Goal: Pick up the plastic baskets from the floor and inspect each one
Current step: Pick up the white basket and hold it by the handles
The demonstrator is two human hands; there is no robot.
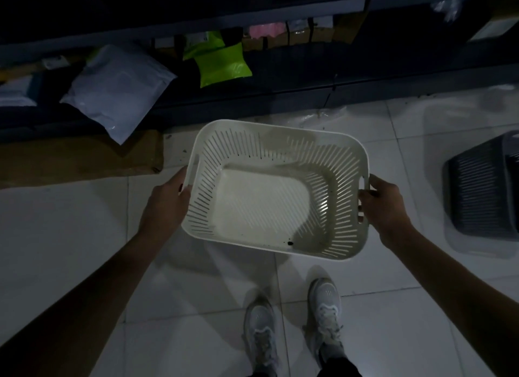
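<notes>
A white slotted plastic basket [331,163] is held in the air above the tiled floor, its open side facing me and tilted a little to the right. My left hand [165,205] grips its left handle and my right hand [384,208] grips its right handle. The basket is empty apart from a small dark speck near its lower right corner. A dark grey slotted basket [483,196] rests on the floor at the right, wrapped in clear plastic.
A low dark shelf [280,90] runs along the top with a white parcel bag [118,92], a green bag [222,62] and small boxes. A flat cardboard piece [78,157] lies at the left. My two shoes [292,331] stand on the pale tiles below the basket.
</notes>
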